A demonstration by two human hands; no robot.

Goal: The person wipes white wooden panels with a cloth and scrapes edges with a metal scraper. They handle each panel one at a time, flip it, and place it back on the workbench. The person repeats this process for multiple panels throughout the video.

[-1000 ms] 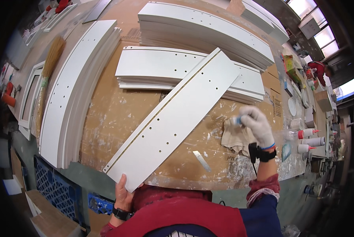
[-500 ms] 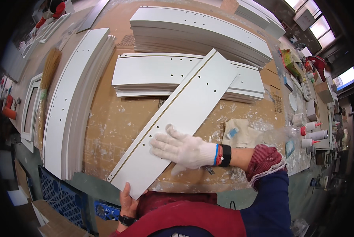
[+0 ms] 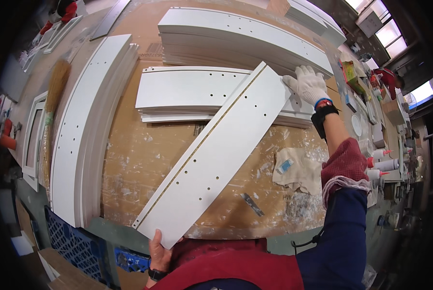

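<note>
A long white panel (image 3: 214,150), with a groove along one long edge and several drilled holes, lies slantwise over the bench. Its far part rests across a short stack of similar white panels (image 3: 177,92). My bare left hand (image 3: 160,252) grips the near end, thumb on top and the other fingers hidden beneath. At the far right corner is my right hand (image 3: 307,86) in a white knitted glove, fingers stretched out and apart, touching or just beside the panel's edge and over the stack. Whether it presses on the panel I cannot tell.
Taller stacks of white panels stand at the back (image 3: 245,29) and left (image 3: 81,140). A straw broom (image 3: 57,92) lies at far left. On the cardboard-covered bench (image 3: 129,169) are a beige cloth (image 3: 298,174) and a flat strip (image 3: 252,204). Glue bottles (image 3: 378,174) stand right.
My right hand has swept from the middle of the panel to its far right corner, uncovering more holes. The panel has shifted slightly toward me; my left hand keeps its grip.
</note>
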